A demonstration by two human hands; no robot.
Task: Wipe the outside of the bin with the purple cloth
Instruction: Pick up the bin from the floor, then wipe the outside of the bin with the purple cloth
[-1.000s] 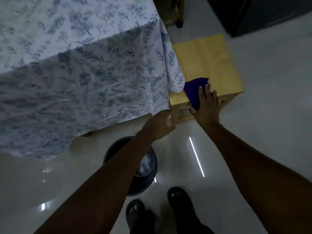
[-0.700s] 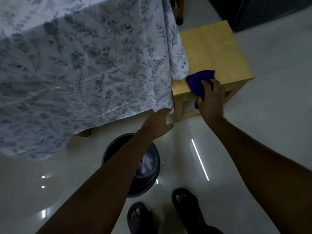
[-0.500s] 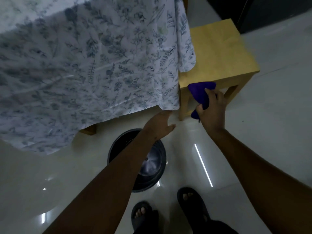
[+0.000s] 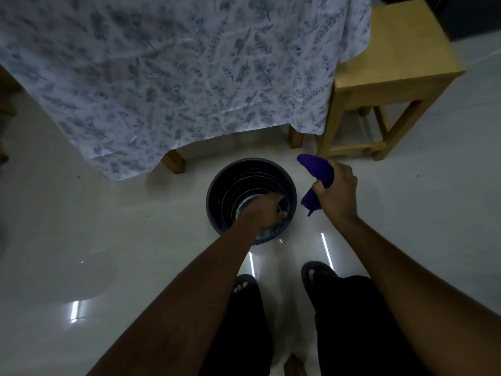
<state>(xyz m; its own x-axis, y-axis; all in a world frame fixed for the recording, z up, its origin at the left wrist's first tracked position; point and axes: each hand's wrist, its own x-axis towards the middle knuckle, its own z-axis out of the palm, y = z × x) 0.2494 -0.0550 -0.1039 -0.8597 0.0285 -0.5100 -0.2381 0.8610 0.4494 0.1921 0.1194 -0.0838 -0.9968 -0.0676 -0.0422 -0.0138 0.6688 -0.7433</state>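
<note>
Two hands low over pale floor (image 4: 95, 226). Black bin (image 4: 221, 191) upright on floor, just in front of patterned tablecloth (image 4: 176, 71). Left hand (image 4: 267, 210) reaching into bin at near-right rim; grip unclear, fingers shadowed. Right hand (image 4: 336, 191) clenched around purple cloth (image 4: 318, 172), just right of bin, not touching. Wooden stool (image 4: 390, 66) at far right.

bin (image 4: 217, 196) outside hidden, left hand (image 4: 267, 210) fingertips unclear
</note>
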